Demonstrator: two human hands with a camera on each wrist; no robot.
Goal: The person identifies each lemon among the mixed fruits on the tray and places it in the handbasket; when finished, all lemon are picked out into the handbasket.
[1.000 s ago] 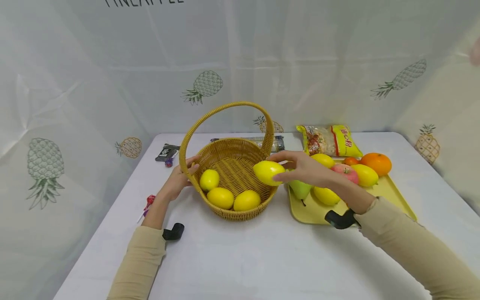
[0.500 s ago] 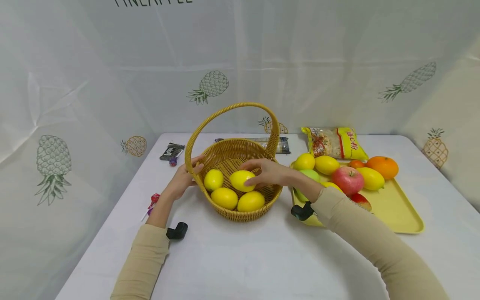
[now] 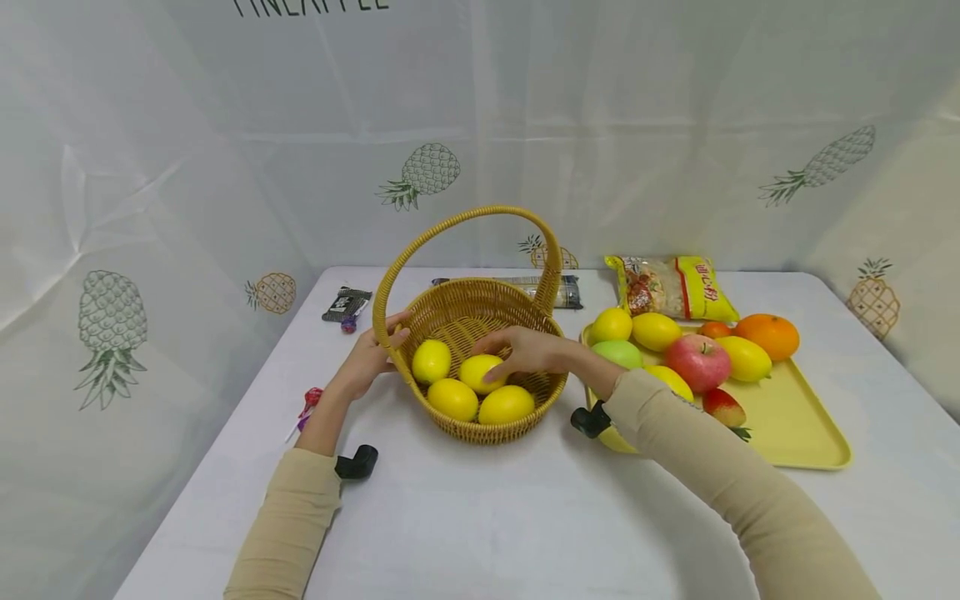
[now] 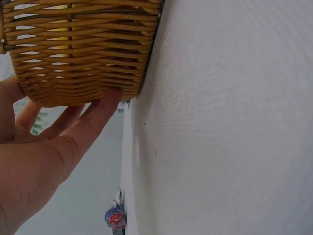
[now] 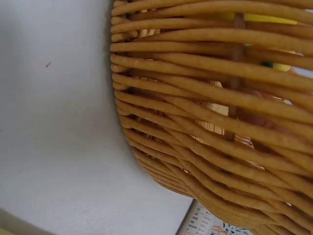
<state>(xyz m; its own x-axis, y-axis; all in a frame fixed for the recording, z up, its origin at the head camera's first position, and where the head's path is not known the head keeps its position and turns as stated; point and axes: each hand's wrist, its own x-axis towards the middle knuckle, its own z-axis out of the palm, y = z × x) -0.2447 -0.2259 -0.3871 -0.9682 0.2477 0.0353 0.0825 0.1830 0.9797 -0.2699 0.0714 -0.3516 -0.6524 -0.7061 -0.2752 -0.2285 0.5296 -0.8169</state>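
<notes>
In the head view, a wicker basket (image 3: 480,431) with a tall arched handle stands mid-table. My left hand (image 3: 367,360) grips its left rim; the left wrist view shows the fingers (image 4: 93,120) along the outer weave. My right hand (image 3: 525,352) reaches inside from the right. Its thumb and fingers hold a lemon (image 3: 478,373) low among the other fruit. Around that one lie a left lemon (image 3: 431,361), a front lemon (image 3: 453,400) and a right lemon (image 3: 506,405). In the right wrist view, the basket wall (image 5: 195,107) hides the right hand's grip.
Right of the basket, a yellow tray (image 3: 810,433) bears a red apple (image 3: 698,362), an orange (image 3: 768,336), a strawberry (image 3: 723,407), and several yellow and green fruits. Behind lies a food packet (image 3: 671,287). Wrapped sweets (image 3: 347,305) and a lollipop (image 3: 309,402) lie left.
My right hand has carried the lemon leftward from beside the basket's right rim, then down among the other lemons. The left hand stays at the basket's left rim.
</notes>
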